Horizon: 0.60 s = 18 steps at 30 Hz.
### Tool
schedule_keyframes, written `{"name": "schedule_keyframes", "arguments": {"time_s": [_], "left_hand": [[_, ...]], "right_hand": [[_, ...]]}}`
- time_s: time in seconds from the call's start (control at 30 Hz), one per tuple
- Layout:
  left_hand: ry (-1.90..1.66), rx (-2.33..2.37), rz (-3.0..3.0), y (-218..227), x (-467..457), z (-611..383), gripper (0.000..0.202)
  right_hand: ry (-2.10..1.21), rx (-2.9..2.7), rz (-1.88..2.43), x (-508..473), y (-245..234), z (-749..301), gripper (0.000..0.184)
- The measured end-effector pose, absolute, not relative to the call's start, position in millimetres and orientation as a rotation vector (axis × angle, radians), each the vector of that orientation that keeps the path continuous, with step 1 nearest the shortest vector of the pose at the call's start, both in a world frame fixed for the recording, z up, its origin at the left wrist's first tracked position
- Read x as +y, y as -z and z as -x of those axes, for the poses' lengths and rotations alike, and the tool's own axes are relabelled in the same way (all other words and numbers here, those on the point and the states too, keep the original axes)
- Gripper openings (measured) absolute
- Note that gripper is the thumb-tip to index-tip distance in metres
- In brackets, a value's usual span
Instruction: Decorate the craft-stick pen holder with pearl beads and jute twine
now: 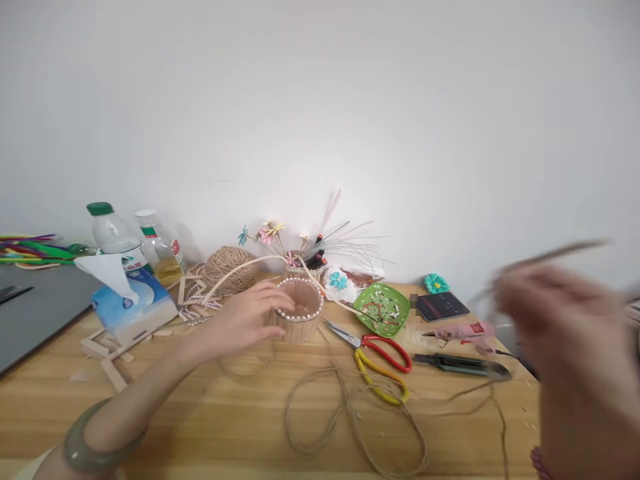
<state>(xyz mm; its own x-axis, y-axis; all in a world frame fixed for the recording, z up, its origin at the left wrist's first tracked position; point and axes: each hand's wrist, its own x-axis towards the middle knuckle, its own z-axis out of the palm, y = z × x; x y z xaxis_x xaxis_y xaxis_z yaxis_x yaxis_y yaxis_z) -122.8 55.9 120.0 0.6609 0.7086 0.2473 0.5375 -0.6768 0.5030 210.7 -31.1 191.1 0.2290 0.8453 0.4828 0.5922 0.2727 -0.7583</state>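
My left hand reaches across the wooden table and rests against the side of a small round basket of wooden sticks rimmed with white pearls; its fingers curve round the basket's left side. A pale cane handle arches over the basket. My right hand is raised at the right, blurred by motion, and seems to pinch a thin stick or strand that points up and right. Loose jute twine lies looped on the table in front of me.
Red and yellow scissors, a utility knife, a green dish of beads, a phone, a twine ball, a tissue box, two bottles, paper flowers, loose wooden sticks and pipe cleaners at far left.
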Motion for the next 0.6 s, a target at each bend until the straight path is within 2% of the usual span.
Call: {"name": "schedule_keyframes", "arguments": {"time_s": [0.07,0.13,0.27,0.4,0.6], "left_hand": [[-0.526,0.955,-2.569,-112,65,108,0.046],[-0.448,0.98,-2.55,-107,74,99,0.039],[-0.443,1.006,-2.448,-109,82,96,0.023],[-0.487,0.996,-2.289,-122,78,103,0.03],[-0.504,0.932,-2.1,-122,76,109,0.037]], "right_hand": [[-0.576,-1.769,1.451,-17,-172,-173,0.017],[-0.861,-2.116,1.472,-2,-151,-138,0.012],[-0.94,-2.285,1.425,27,-123,-103,0.009],[-1.087,-2.311,1.411,45,-124,-101,0.007],[-1.354,-2.352,1.403,57,-135,-102,0.012]]}}
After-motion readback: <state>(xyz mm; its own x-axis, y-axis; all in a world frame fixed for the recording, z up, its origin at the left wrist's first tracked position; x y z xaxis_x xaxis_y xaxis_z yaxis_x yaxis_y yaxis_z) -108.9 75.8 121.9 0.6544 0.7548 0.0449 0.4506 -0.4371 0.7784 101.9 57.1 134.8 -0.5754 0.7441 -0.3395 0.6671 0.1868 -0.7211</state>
